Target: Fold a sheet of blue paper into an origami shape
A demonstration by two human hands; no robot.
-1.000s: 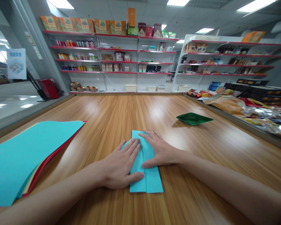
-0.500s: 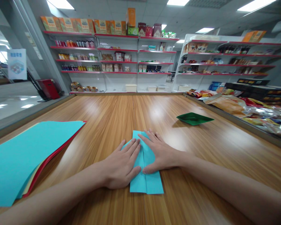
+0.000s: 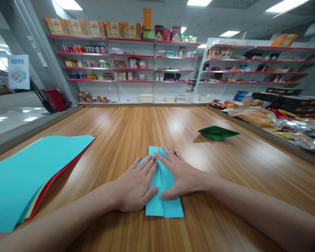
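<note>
Head view, folded blue paper: 6 o'clock from the middle, flat on the wooden table, a seam along its length.
Left hand: on the paper's 9 o'clock side, fingers flat and close together, thumb apart.
Right hand: 3 o'clock side, touching it, fingers spread.
Sheet stack: 9 o'clock, blue on top.
Green folded piece: 2 o'clock from the paper.

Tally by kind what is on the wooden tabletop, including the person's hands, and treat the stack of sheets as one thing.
Folded turquoise paper: 1
Stack of coloured paper sheets: 1
Green boat-shaped object: 1
Hands, namely left hand and right hand: 2
Total: 5
</note>
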